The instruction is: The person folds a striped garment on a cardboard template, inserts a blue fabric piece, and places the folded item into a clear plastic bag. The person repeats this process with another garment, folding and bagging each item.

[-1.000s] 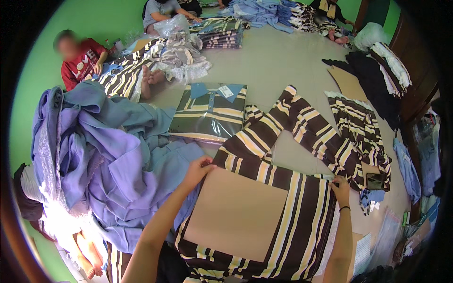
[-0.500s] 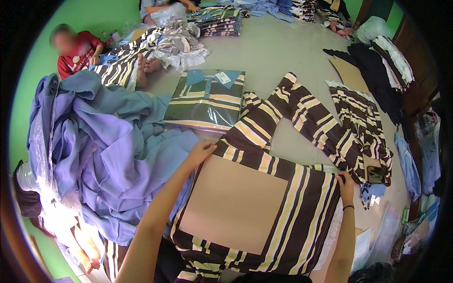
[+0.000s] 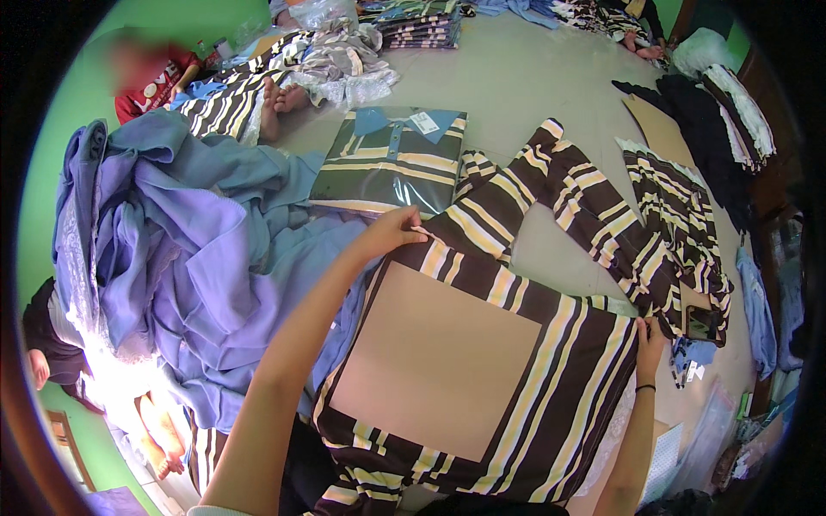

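Note:
A dark brown shirt with yellow and white stripes (image 3: 581,370) is spread in front of me. On its left part lies a flat tan cardboard sheet (image 3: 439,361). My left hand (image 3: 397,234) pinches the shirt's edge by the far left corner, just beyond the cardboard. My right hand (image 3: 651,346), with a dark band at the wrist, is closed on the far right corner. The shirt's long striped sleeves (image 3: 594,202) stretch away from me across the floor. Beyond my left hand is a stack of folded shirts in clear plastic (image 3: 389,163), its top one with a blue collar.
A big heap of blue-purple cloth (image 3: 206,258) rises at my left. To the right lie another striped garment (image 3: 671,206), a phone (image 3: 702,322) and clear plastic bags (image 3: 707,430). A person in red (image 3: 159,86) sits far left; folded garments (image 3: 422,30) are stacked at the back.
My left hand has moved away from me and slightly right, drawing up the shirt's far left corner. My right hand keeps its hold on the other corner. The whole view has shifted slightly.

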### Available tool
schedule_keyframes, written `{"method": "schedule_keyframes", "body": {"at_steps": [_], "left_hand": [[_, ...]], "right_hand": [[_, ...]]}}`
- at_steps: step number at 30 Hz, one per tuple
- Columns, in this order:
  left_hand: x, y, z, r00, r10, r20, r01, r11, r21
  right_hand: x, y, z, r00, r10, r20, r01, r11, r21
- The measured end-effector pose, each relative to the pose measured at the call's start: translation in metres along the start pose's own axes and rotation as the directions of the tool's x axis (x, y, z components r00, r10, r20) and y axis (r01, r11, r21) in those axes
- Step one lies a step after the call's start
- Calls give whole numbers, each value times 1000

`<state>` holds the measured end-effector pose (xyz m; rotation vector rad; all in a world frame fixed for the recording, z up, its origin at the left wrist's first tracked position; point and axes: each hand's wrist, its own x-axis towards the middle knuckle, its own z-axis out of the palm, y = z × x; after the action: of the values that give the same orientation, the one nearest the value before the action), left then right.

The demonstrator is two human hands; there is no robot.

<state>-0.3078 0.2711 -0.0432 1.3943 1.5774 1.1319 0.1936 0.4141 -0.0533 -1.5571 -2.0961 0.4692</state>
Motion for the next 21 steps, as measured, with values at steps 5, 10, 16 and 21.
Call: {"method": "schedule_keyframes", "body": {"at_steps": [5,10,16,21], "left_hand": [[1,15,4,978,92,-185,17,857,516],[-34,27,43,879,472,-68,-248,574,780],[-210,69,107,923,78,-377,174,789,589],[-307,92,137,887,-128,-444,385,736,557]], "right_hand": [[-1,-17,6,992,-42,-120,29,994,-109],[-40,-50,28,932,-281,-231,224,944,-244],[-151,-116,24,998,-31,-52,21,983,-182],[-246,-211,56,796,-421,435,368,907,204]]}}
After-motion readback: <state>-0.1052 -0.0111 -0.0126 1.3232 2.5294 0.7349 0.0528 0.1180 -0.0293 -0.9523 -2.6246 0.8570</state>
